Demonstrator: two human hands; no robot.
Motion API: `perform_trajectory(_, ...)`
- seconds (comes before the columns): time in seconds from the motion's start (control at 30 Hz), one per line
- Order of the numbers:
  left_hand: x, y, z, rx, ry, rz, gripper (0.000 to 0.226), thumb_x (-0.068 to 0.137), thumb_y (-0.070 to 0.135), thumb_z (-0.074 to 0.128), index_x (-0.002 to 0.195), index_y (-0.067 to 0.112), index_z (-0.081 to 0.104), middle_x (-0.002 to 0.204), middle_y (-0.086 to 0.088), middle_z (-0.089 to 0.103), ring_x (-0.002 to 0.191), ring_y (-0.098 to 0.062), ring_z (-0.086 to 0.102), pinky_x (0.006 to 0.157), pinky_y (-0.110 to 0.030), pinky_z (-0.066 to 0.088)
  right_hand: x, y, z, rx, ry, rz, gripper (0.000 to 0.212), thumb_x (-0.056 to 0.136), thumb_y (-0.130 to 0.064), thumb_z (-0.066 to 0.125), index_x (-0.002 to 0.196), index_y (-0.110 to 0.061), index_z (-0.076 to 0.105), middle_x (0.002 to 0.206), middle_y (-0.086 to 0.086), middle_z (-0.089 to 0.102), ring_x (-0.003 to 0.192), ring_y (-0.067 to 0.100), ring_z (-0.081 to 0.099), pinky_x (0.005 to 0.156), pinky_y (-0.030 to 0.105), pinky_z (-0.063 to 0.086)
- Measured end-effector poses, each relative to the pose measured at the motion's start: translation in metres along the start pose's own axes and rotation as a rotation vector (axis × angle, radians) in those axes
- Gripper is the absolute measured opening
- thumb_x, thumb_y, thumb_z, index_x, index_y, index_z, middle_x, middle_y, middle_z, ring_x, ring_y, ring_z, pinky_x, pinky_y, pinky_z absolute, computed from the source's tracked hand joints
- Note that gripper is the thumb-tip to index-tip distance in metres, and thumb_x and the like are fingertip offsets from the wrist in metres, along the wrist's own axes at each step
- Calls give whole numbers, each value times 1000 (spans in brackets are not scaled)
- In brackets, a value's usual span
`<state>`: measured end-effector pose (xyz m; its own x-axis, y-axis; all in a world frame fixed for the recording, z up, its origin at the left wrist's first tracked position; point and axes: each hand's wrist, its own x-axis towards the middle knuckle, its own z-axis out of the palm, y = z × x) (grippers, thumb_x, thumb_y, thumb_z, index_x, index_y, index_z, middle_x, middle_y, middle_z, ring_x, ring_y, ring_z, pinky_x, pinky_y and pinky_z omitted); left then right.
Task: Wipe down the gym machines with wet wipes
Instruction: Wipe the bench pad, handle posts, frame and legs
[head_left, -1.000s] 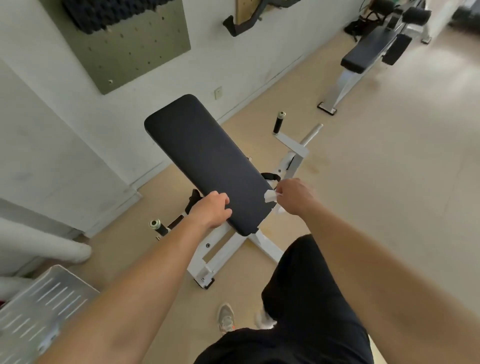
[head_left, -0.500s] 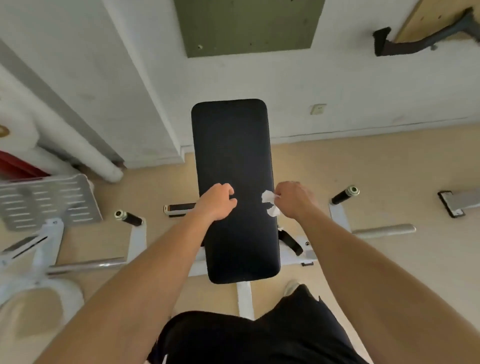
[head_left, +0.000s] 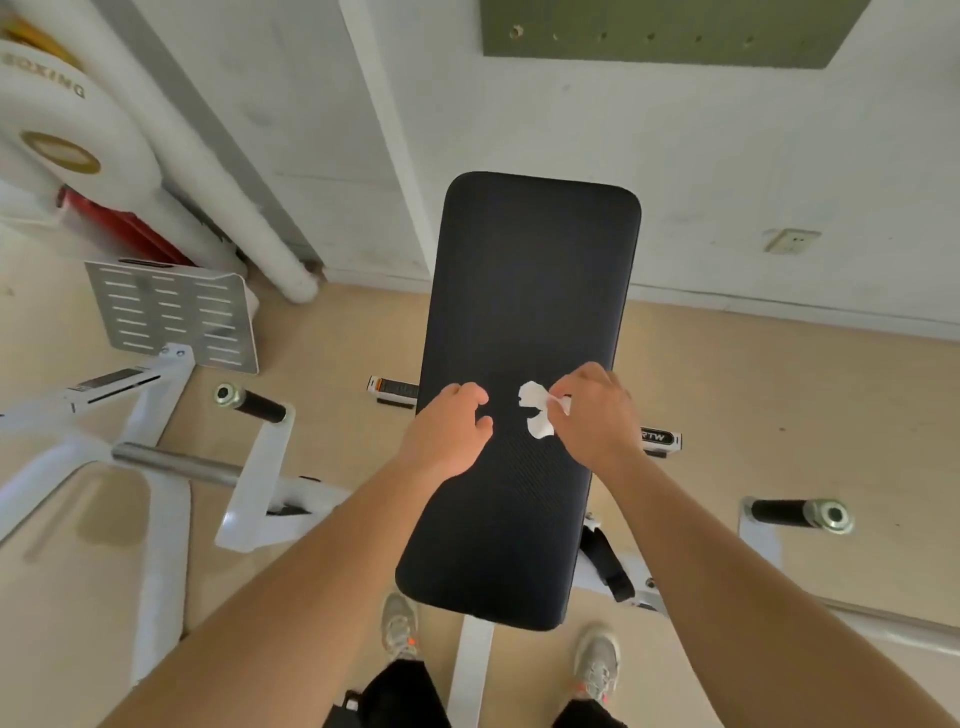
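Note:
A long black padded bench (head_left: 524, 291) on a white frame runs away from me toward the wall. My right hand (head_left: 592, 415) hovers over its middle and pinches a small crumpled white wet wipe (head_left: 536, 413) between the fingertips. My left hand (head_left: 451, 435) is just left of the wipe, a small gap away, over the pad's left half with fingers curled and apart, holding nothing. Both forearms reach in from the bottom of the view.
Black-grip handles with metal ends stick out on the left (head_left: 249, 402) and right (head_left: 800, 514) of the bench. A slotted metal footplate (head_left: 171, 314) and white machine frame (head_left: 156, 499) stand at left. White boxing bags (head_left: 67, 135) lean by the wall. My shoes (head_left: 400, 623) are under the bench's near end.
The view has swung to face the bench straight on and closer. Both hands have moved inward over the pad's middle; the left hand has lifted off the pad's edge and opened toward the wipe.

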<state>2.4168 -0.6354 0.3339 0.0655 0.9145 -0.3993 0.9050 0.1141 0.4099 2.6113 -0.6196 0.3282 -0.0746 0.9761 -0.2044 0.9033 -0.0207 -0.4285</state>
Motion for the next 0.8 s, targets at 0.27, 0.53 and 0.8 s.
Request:
perform_trajectory(0.27, 104, -37, 8, -160, 434, 140, 19, 96, 14, 57, 114, 18, 63, 112, 4, 61, 90, -12, 61, 74, -20, 43, 109, -14, 33, 208, 160, -92, 27, 101, -14, 53, 125, -23, 62, 110, -2, 55, 87, 16, 56, 71, 25, 46)
perform_trajectory(0.53, 179, -67, 22, -168, 631, 179, 16, 94, 13, 59, 108, 19, 63, 107, 6, 61, 88, -11, 59, 69, -21, 45, 191, -5, 75, -159, 439, -324, 29, 84, 5, 65, 111, -4, 70, 119, 13, 61, 99, 36, 60, 77, 49, 57)
perform_trajectory(0.8, 198, -94, 46, -155, 773, 214, 15, 90, 9, 59, 102, 16, 64, 99, 2, 63, 89, -15, 56, 70, -23, 42, 179, 18, 102, -633, 65, -544, 68, 100, -53, 26, 159, -20, 17, 167, 12, 12, 154, 29, 11, 124, 49, 15)
